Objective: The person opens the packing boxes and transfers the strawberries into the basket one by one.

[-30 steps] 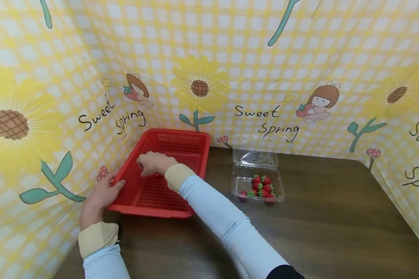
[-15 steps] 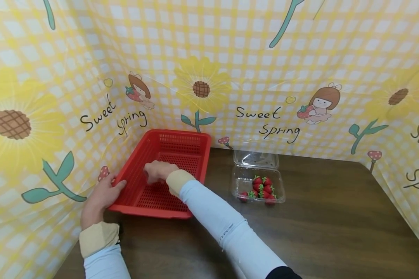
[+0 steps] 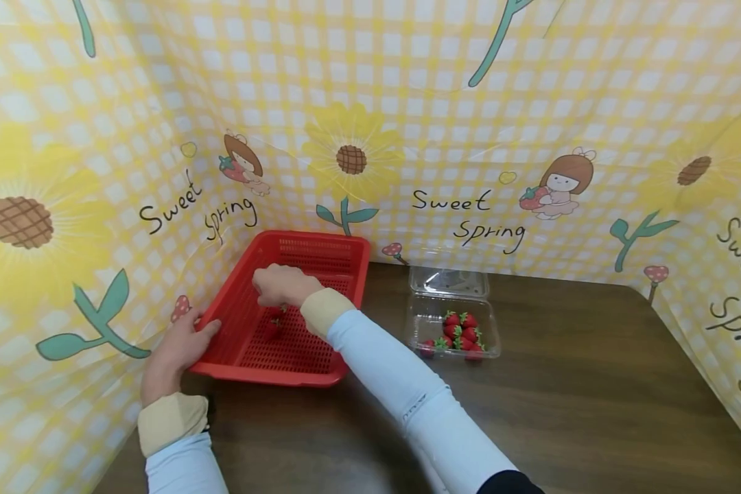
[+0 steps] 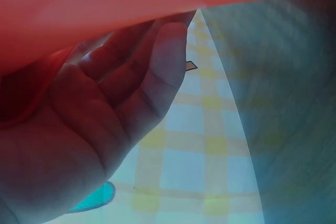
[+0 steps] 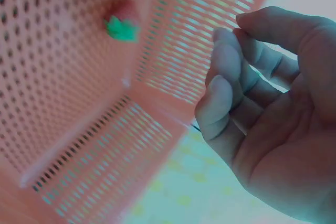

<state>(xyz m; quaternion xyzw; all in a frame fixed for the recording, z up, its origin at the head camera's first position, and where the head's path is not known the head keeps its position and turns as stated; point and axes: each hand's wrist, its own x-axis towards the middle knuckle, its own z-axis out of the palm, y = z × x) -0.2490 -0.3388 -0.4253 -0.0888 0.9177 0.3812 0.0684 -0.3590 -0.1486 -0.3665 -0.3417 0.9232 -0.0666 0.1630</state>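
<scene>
A red plastic basket [image 3: 287, 377] with slotted walls leans toward the left, its left rim gripped by my left hand [image 3: 181, 343]. In the left wrist view, fingers [image 4: 168, 56] curl under the rim. Above the basket's inside hovers my right hand [image 3: 284, 285]. Its fingers are loosely curled, and the right wrist view shows nothing between thumb and fingertips. Below it, on the basket floor, lie strawberries [image 3: 274, 329]; the right wrist view shows a strawberry [image 5: 123, 19] with green leaves, and another partly cut off at the top edge.
A clear plastic box [image 3: 420, 322] holds several strawberries [image 3: 460, 333], its clear lid [image 3: 449, 281] folded back against the wall. A brown wooden table [image 3: 568, 384] carries everything. Yellow checked cloth [image 3: 457, 137] covers the back and side walls close behind the basket.
My right hand dips lower into the basket, then rises, uncovering strawberries on the basket floor. The left hand keeps its grip on the rim.
</scene>
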